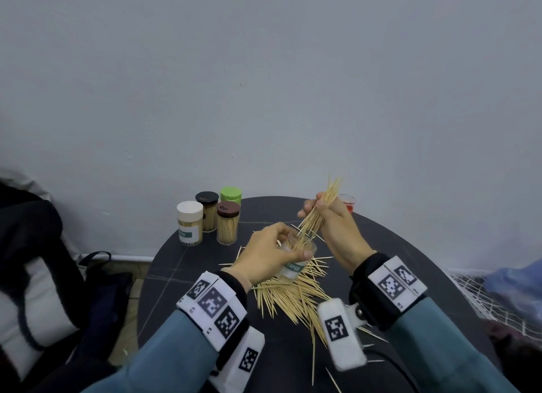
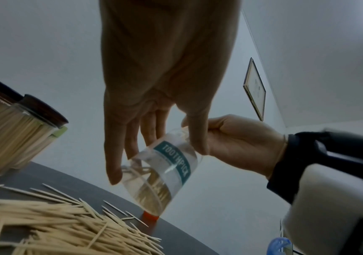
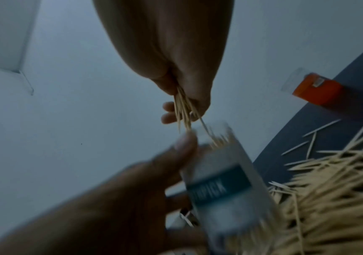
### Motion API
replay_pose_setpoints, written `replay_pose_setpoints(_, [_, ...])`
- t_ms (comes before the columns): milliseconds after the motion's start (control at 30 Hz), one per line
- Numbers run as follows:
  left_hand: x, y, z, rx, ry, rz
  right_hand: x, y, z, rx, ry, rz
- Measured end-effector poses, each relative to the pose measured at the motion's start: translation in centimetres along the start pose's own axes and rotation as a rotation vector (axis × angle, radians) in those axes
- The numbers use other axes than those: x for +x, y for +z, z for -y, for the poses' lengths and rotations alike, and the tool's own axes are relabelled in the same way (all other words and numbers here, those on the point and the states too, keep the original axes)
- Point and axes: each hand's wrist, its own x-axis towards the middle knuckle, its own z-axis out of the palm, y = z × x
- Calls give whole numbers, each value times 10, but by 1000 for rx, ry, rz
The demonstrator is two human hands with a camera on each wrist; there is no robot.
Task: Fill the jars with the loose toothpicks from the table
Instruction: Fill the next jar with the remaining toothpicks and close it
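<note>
Nearest to us, below and between the two wrists, we see the heap of loose toothpicks (image 1: 289,297) spread on the dark round table (image 1: 181,269), with a few strays lying closer in under the right wrist.

Just beyond the heap, our left hand (image 1: 265,253) grips an open clear jar (image 1: 296,260) with a teal "TOOTHPICK" label. The fingers curl round its far side and the thumb presses its near side. The jar is held off the table and tilted, its mouth turned up toward the right hand. In the left wrist view a few toothpicks already lie at the jar's bottom.

Directly above and a little to the right of the jar, our right hand (image 1: 331,222) pinches a bundle of toothpicks (image 1: 318,209) between thumb and curled fingers. The bundle slants down to the left, so that its lower tips reach into the jar's mouth while its upper ends fan out above the fist. The two hands are close together, almost touching at the jar's rim.

Farther off, to the left of the left hand, four capped jars stand in a tight cluster, all packed with toothpicks: a white-lidded jar (image 1: 190,224), a brown-lidded jar (image 1: 228,222), a black-lidded jar (image 1: 207,208) and, behind them, a green-lidded jar (image 1: 231,194).

Beyond the right hand, at the table's far edge, sits a red lid (image 1: 348,202), partly hidden by the raised bundle.
</note>
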Motion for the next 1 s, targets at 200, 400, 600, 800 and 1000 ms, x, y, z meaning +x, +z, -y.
replay_pose_setpoints(200, [-2,-2,-5,-77,66,-79,-14,5,-18,-134,-59,26])
replay_pose_setpoints(400, [0,0,-3,-99,77,-54,-14,2,-18,-151,-49,46])
replay_pose_setpoints(600, [0,1,-5,-100,85,-54,-11,-1,-16,-84,-91,0])
replay_pose_setpoints(800, [0,0,-5,-113,96,-70,-13,1,-32,-4,-82,39])
replay_pose_setpoints(1000, [1,-3,-4,-103,96,-90,-7,-8,-24,-131,-93,50])
